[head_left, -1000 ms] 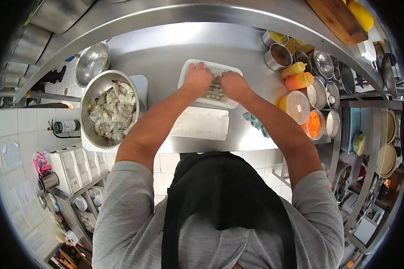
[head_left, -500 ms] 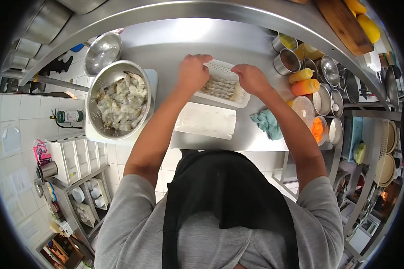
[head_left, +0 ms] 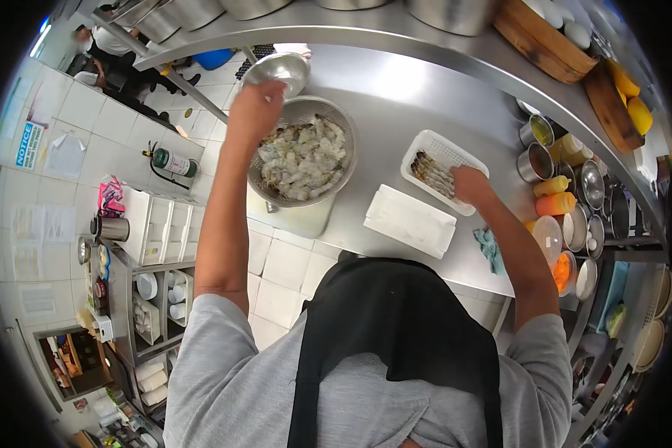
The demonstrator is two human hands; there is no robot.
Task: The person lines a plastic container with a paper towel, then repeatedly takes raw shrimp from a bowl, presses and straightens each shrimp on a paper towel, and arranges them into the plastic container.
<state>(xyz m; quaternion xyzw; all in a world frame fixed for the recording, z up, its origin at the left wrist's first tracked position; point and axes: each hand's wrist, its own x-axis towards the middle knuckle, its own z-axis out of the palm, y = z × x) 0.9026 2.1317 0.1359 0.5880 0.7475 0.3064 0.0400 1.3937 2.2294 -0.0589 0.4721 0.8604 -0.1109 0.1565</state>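
Note:
My left hand (head_left: pixel 258 110) is raised over the far left rim of a perforated metal colander (head_left: pixel 350 166), beside a shiny metal bowl (head_left: pixel 295 69). Its fingers are bunched together, and whatever may be in them is hidden. Peeled-looking raw shrimp (head_left: pixel 306 158) are heaped in the colander. A white plastic basket (head_left: pixel 455 152) with slotted walls holds a row of shrimp (head_left: pixel 431 173) lying side by side. Over the basket's right end my right hand (head_left: pixel 470 185) curls down at the end of that row, its fingertips out of sight. Nearer me lies a white rectangular tray (head_left: pixel 411 222).
A teal cloth (head_left: pixel 489 249) lies near the right front edge. Sauce bottles (head_left: pixel 556 203), metal pots (head_left: pixel 535 161) and containers crowd the right side. The colander rests on a pale board (head_left: pixel 295 216). An overhead shelf (head_left: pixel 351 31) spans the far side; people (head_left: pixel 112 41) are at far left.
My left hand has left the white basket and moved left to the colander and bowl. My right hand has moved from the basket's rim to the shrimp inside. The view has shifted left.

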